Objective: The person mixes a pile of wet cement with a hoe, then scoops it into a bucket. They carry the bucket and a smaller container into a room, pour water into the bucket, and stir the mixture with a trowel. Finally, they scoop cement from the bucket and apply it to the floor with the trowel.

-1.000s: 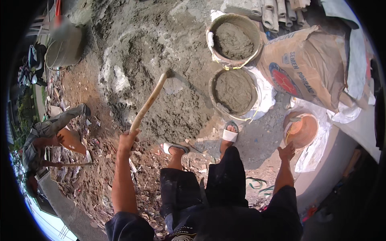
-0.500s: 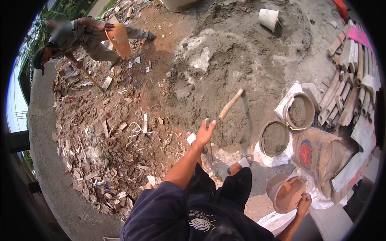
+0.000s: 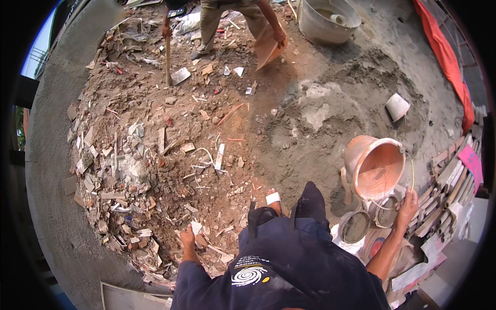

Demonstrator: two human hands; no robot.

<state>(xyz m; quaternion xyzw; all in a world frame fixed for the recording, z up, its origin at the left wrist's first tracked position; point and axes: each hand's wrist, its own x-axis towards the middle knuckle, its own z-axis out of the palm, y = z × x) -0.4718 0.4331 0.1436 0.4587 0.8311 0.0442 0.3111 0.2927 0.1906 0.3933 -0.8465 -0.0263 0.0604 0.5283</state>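
My right hand (image 3: 407, 207) grips the thin wire handle of an orange bucket (image 3: 375, 166). The bucket is lifted and tipped, so its empty inside faces me. It hangs over two small mortar-filled buckets (image 3: 355, 226) near my right foot. My left hand (image 3: 187, 238) hangs at my side above the rubble, holding nothing, with its fingers loosely apart. A wooden tool handle (image 3: 344, 185) stands just left of the orange bucket. The grey mortar pile (image 3: 320, 121) lies in front of me.
A rubble heap (image 3: 134, 165) of broken tile and red earth fills the left. Another person (image 3: 227, 15) at the top holds a hoe (image 3: 168, 57) and an orange pan (image 3: 267, 46). Farther off are a grey tub (image 3: 328, 18), a small white bucket (image 3: 397, 106), an orange tarp (image 3: 447, 57) and stacked tiles (image 3: 454, 181).
My left hand has let go of the wooden handle and dropped to my side. My right hand has lifted the orange bucket higher. My view has swung left over the rubble.
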